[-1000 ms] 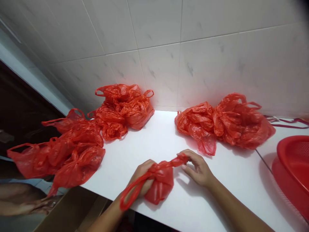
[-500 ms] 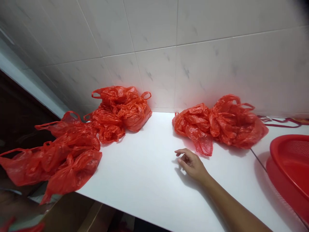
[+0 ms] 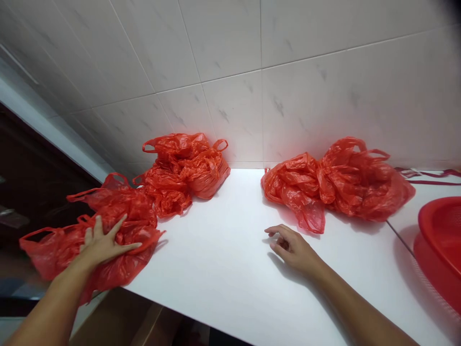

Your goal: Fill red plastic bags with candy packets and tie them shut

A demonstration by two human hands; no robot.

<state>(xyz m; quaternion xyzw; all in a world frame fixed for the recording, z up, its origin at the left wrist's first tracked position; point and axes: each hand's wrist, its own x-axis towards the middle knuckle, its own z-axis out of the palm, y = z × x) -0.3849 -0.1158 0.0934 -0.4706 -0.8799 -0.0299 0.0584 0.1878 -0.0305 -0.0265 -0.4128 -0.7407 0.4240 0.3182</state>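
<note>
My left hand (image 3: 104, 242) lies on the left heap of crumpled red plastic bags (image 3: 133, 269), palm down with fingers spread. A strip of red plastic sticks out beyond its thumb, at the heap's right side. My right hand (image 3: 288, 245) rests on the white tabletop (image 3: 216, 274), fingers loosely bent, thumb and index finger apart, nothing between them. Just beyond it are more bunched red plastic bags (image 3: 345, 182), apart from the hand. Another pile of red plastic bags (image 3: 180, 168) sits against the wall, touching the left heap.
A red plastic basin (image 3: 437, 250) stands at the right edge, with a mesh-like rim below it. Dark red straps (image 3: 435, 175) lie along the wall behind it. The tiled wall (image 3: 230, 115) bounds the table's back. Under the front edge is a cardboard box (image 3: 118, 317).
My left hand has come in from the lower left onto the left heap, and a blurred red shape in that corner is gone. My right hand has hardly moved. The view has shifted slightly.
</note>
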